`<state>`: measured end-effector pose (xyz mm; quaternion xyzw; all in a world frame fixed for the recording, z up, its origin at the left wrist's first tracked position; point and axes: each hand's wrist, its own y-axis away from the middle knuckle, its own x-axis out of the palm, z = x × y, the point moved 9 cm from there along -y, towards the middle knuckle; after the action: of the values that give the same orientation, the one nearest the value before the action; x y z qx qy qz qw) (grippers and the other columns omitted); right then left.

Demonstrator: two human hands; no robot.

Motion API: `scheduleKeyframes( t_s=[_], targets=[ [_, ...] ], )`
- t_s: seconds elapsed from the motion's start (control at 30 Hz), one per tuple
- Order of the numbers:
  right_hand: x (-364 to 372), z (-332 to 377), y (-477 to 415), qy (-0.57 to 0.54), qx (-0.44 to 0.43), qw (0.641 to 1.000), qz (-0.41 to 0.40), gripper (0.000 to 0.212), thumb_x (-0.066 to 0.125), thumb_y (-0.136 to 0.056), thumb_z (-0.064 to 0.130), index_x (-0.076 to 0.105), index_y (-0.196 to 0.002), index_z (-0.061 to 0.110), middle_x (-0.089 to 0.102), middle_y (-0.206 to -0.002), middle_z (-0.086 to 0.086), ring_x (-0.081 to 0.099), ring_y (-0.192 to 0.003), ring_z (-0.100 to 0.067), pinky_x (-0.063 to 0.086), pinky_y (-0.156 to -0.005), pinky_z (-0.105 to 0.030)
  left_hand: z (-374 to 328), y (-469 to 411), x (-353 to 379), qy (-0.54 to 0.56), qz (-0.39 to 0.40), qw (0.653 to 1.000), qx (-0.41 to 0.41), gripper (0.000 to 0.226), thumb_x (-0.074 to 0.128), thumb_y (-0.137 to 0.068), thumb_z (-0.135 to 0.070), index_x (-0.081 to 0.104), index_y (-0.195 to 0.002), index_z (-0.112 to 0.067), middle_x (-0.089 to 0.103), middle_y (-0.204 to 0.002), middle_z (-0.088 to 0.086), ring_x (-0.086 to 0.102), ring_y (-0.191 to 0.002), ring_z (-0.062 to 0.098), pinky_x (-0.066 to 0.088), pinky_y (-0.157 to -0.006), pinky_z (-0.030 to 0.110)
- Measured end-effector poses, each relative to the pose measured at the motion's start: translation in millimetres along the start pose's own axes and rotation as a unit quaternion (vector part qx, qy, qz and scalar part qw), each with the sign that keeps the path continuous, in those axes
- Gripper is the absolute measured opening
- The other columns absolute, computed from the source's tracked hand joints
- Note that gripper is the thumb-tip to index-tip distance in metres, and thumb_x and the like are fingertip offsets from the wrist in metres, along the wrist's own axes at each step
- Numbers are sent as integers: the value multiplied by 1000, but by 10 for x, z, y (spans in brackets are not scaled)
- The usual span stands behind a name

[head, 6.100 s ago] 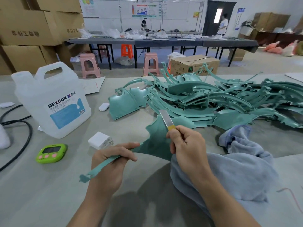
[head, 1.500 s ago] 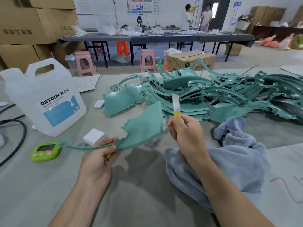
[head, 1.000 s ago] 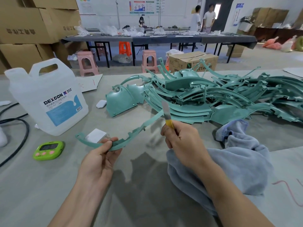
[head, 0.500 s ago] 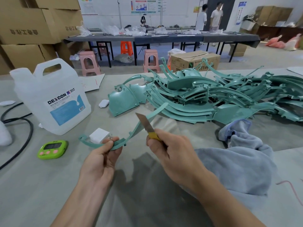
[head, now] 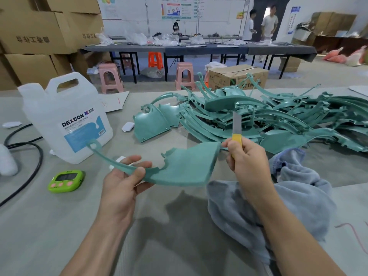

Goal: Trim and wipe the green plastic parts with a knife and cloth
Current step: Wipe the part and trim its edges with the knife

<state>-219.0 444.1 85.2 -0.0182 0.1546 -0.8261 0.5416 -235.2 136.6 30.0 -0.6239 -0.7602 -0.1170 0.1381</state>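
Turned broadside, curved green plastic part (head: 185, 168) pinched by left hand (head: 121, 186); right hand (head: 245, 160) grips yellow-handled knife (head: 237, 124); likely trimming, blade must meet edge.

factory workshop: stacked cartons (head: 35, 34), long worktables (head: 199, 49), heaped plastic parts (head: 249, 120)

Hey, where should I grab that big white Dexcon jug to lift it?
Best by the moulded handle on top, reaching from above: the jug stands upright, the handle's open loop leaves room to curl round it, and the body looks broad and smooth.
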Motion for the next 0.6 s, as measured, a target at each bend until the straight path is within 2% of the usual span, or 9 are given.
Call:
scheduleKeyframes(
  t_s=[0.07,0.13,0.23,0.3,0.47,0.57,0.6],
  targets=[
    [-22,121,18,45,-27,999,-7,11,50,-93,31,55,-84,26,55,-55,1,43,-49,-12,38,-49,-30,-52,12,4,-51,-3,998,47,29,56,-93,13,66,-103,-12,78,-94,8,76,-85,23,62,-64,31],
    [-9,188,53,109,-44,993,-20,15,50,-99,30,47,-84,30,60,-61,-2,45,-48,-8,39,-47,-28,-106,54,46,-112,8,989,99,35,58,-91,16,73,-92,-15,78,-95,7,76,-89,23,62,-70,32],
    [347,273,201,143,-74,986,51,21,56,-102,29,48,-83,25,58,-60,1,43,-47,-7,36,-47,-29,-201,136,158,-192,44,962,187,45,62,-85,22,72,-67,-18,78,-93,-1,75,-97,16,60,-83,27],
    [657,276,340,177,-96,974,107,23,59,-101,30,47,-82,23,53,-58,3,43,-50,-10,32,-49,-29,-228,158,211,-225,68,946,223,51,62,-80,28,67,-59,-19,79,-92,-5,74,-100,13,54,-91,20],
    [1033,217,552,227,-120,949,185,18,55,-102,35,45,-89,28,53,-64,4,51,-61,-14,39,-56,-34,-234,131,191,-189,101,950,228,59,56,-75,35,68,-57,-20,79,-87,2,75,-100,20,57,-88,24],
    [1090,147,603,276,-122,930,208,18,51,-102,34,40,-89,30,54,-65,3,52,-62,-16,41,-56,-38,-195,161,196,-166,100,957,217,49,58,-75,34,68,-59,-12,79,-87,3,75,-97,21,58,-88,28],
    [1091,115,604,293,-116,926,210,18,50,-102,34,39,-88,29,53,-65,3,52,-63,-18,42,-57,-40,-208,178,192,-187,85,953,222,47,62,-77,30,70,-62,-14,79,-89,0,75,-96,18,58,-89,28]
  ],
)
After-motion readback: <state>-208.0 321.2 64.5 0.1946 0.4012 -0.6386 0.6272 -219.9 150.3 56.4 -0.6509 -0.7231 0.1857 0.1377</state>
